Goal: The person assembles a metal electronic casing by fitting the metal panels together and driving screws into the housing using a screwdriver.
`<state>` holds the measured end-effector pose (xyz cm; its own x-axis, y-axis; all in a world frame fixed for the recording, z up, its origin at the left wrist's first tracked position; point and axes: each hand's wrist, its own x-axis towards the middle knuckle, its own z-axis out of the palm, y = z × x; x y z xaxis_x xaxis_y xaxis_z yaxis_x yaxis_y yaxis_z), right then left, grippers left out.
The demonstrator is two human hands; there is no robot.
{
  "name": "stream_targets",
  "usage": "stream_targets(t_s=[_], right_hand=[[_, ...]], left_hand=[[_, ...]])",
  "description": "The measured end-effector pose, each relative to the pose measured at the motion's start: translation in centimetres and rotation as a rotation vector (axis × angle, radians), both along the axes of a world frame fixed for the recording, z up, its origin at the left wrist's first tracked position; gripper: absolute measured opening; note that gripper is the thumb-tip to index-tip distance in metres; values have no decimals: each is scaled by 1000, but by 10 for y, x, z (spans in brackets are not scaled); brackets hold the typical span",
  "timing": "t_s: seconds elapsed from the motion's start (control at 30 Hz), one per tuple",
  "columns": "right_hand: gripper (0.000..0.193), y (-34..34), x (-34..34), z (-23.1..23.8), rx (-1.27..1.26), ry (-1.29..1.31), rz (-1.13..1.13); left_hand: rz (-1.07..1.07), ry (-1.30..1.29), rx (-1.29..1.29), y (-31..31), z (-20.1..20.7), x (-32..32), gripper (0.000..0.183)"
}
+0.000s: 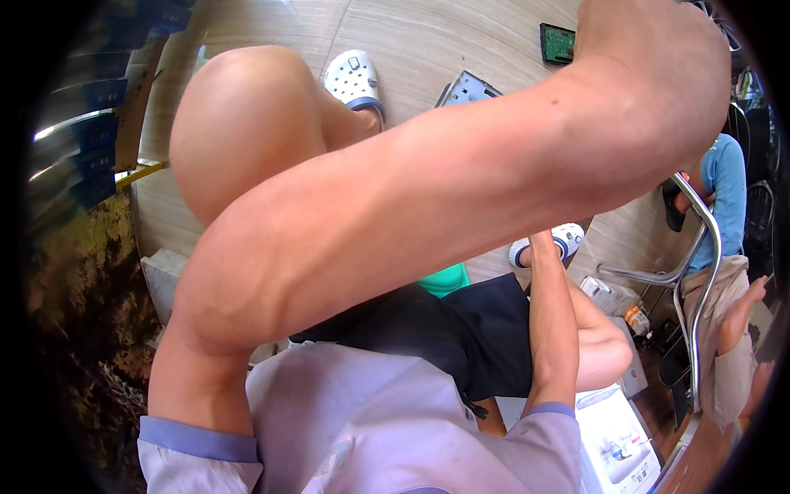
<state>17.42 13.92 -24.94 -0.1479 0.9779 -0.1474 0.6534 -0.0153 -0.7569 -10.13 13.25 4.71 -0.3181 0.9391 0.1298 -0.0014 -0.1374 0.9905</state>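
My left arm crosses the whole view, with the forearm very close to the camera. At its end, in the upper right, my left hand (654,49) is bent at the wrist; its fingers are out of sight, so I cannot see whether it holds anything. Just left of that hand, a green circuit board (559,44) in a dark frame lies on the floor. A grey metal casing (467,88) shows partly above my left forearm. My right forearm (553,337) reaches forward past my knee, and the right hand is hidden behind the left forearm.
White clogs (352,76) are on my feet. Part of a green seat (445,281) shows between my legs. A metal chair frame (714,247) stands at right, beside another person's blue-clothed part (726,202). A white printed box (615,440) lies at lower right.
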Motion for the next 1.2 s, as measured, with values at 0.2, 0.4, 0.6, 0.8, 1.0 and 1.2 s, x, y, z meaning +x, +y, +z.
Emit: stream_targets(t_s=[0.2, 0.4, 0.6, 0.8, 1.0, 1.2], right_hand=[[32, -3, -18, 15, -3, -74, -39], [31, -1, -28, 27, -19, -156, -17], [21, 2, 2, -16, 254, -221, 267], [25, 19, 19, -48, -779, 845, -478], [25, 12, 22, -83, -271, 791, 192], [31, 11, 11, -40, 178, -107, 222]], left_hand=[[51, 441, 223, -6, -8, -9, 18], [-16, 631, 397, -8, 2, -16, 14], [66, 672, 85, 1, 6, 6, 11], [66, 706, 134, -11, 9, 2, 12], [62, 1061, -83, -19, 33, 1, 15], [-171, 200, -200, 14, -41, 50, 24]])
